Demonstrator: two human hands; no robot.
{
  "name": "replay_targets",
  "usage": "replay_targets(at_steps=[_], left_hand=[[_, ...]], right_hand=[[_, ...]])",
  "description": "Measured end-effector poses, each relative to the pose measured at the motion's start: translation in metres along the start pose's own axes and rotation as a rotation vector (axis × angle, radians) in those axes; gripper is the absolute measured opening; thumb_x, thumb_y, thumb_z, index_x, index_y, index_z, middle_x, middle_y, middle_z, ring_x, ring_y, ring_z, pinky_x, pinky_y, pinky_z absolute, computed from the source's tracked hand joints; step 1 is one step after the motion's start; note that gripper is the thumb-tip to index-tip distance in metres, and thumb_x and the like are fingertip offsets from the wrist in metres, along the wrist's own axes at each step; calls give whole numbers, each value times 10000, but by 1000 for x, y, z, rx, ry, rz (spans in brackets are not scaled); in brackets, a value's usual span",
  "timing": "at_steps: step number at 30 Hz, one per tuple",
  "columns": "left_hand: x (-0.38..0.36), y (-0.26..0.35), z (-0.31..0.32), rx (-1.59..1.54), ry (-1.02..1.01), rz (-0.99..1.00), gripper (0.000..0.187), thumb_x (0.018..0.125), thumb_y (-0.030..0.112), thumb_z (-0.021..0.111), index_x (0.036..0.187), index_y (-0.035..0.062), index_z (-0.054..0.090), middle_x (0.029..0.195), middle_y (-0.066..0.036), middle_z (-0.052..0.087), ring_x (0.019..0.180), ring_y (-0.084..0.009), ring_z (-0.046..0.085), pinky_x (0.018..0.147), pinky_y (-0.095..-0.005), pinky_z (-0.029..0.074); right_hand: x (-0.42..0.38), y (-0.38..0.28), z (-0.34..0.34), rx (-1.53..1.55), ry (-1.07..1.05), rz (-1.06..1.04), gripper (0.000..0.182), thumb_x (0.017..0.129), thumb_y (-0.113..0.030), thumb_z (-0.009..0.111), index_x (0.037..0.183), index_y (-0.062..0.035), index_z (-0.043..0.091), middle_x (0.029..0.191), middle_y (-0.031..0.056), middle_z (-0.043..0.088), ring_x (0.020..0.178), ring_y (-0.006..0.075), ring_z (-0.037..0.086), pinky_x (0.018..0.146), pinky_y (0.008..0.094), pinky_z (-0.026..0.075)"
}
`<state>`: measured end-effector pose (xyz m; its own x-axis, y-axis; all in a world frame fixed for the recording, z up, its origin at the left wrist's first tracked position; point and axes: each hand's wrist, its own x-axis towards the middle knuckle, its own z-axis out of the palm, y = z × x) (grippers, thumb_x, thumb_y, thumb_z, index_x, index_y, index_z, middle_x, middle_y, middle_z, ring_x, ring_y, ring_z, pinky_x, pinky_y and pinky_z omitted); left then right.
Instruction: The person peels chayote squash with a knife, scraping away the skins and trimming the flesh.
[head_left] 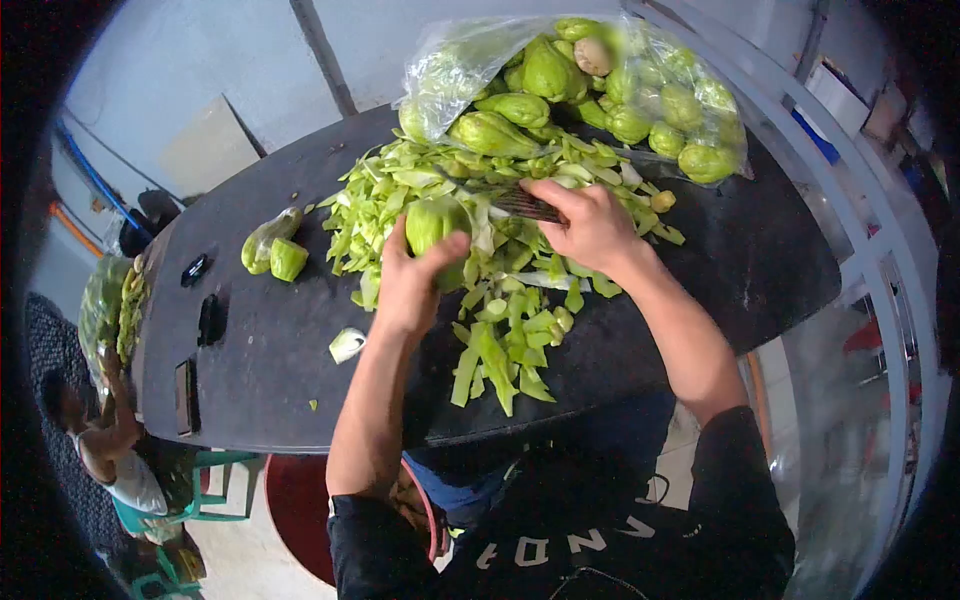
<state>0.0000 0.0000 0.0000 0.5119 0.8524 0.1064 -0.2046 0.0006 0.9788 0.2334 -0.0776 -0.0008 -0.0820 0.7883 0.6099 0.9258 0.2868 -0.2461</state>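
Note:
My left hand [408, 285] is wrapped round a green chayote [436, 222], holding it above the table. In my right hand [592, 228] is a knife [527, 205], gripped by its dark ribbed handle; the blade points left toward the chayote and is hard to make out against the peels. Under and around both hands spreads a large heap of pale green chayote peels [375, 205]. A smaller strewn pile of peels [505, 350] lies nearer the table's front edge.
Behind the heap, a clear plastic bag [450, 75] holds several whole chayotes [550, 70]. Two chayote pieces [288, 258], a pale cut scrap [347, 345] and a phone-like dark object [186, 397] lie on the black table [270, 380]. A red tub [295, 510] stands below; another person [120, 450] is at far left.

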Motion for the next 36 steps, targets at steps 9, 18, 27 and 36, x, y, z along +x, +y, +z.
replay_targets(at_steps=[9, 18, 27, 36], left_hand=[[-3, -3, -36, -207, -70, -41, 606, 737, 203, 753, 1262, 38, 499, 1017, -110, 644, 782, -210, 642, 602, -292, 518], [1, -19, -17, 683, 376, 596, 518, 702, 154, 792, 1127, 12, 533, 955, -165, 680, 884, -271, 670, 814, -347, 509], [-11, -5, -8, 718, 418, 544, 554, 677, 180, 827, 1106, 9, 521, 917, -166, 679, 849, -305, 674, 782, -368, 516], [-21, 5, 15, 716, 299, 510, 660, 551, 151, 852, 1080, -27, 500, 913, -186, 663, 837, -284, 668, 779, -374, 526]], right_hand=[[-2, -13, 7, 59, 147, -156, 554, 649, -22, 709, 1197, -81, 653, 908, 115, 715, 629, 242, 673, 592, 339, 545], [-11, -61, 11, 17, 197, -456, 561, 645, -104, 704, 1203, -103, 652, 541, 9, 531, 469, 176, 577, 432, 339, 474], [-11, -65, 9, -53, 232, -460, 395, 763, -148, 644, 1157, -134, 667, 546, 5, 564, 464, 164, 597, 411, 319, 484], [-2, -13, 6, 23, 117, -13, 485, 708, -147, 729, 1180, -126, 620, 828, 120, 705, 702, 309, 692, 613, 410, 564]])
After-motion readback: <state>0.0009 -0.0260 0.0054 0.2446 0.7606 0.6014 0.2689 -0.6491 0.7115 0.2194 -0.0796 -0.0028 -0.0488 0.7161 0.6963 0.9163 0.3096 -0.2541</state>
